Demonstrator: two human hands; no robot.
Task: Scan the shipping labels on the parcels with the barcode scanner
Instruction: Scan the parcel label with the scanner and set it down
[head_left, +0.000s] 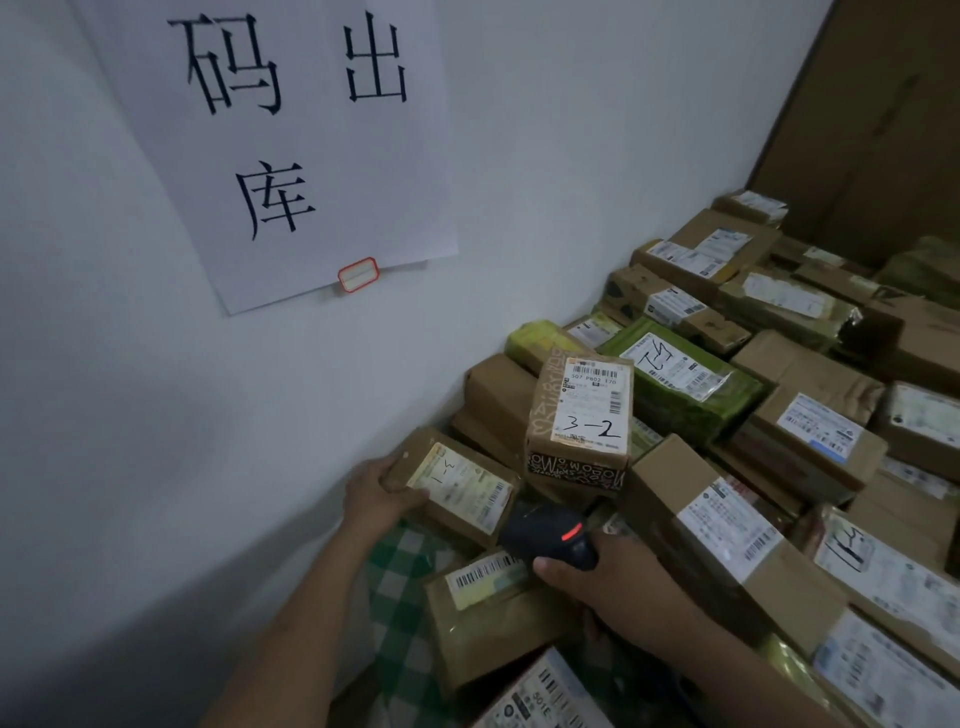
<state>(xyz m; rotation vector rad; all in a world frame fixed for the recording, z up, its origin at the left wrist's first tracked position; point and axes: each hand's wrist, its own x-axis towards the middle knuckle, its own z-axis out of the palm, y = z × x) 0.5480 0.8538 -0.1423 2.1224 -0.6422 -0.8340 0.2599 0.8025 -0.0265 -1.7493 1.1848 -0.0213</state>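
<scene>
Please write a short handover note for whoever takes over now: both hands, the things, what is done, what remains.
Left grip holds the small brown parcel at its left end, label up.
Right grip holds the scanner, red light on, aimed toward that parcel.
Other parcels are piled along the wall.
Done: cannot tell which labels are scanned.
To do: scan this label, then the rest.

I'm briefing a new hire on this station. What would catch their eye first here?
A big white sign with bold black characters fills the wall at upper left. Lower right, a heap of labelled parcels runs along the wall, a box marked 3-2 standing out mid-frame. In front, the right hand holds a black barcode scanner glowing red; the left hand grips a small brown parcel.
</scene>
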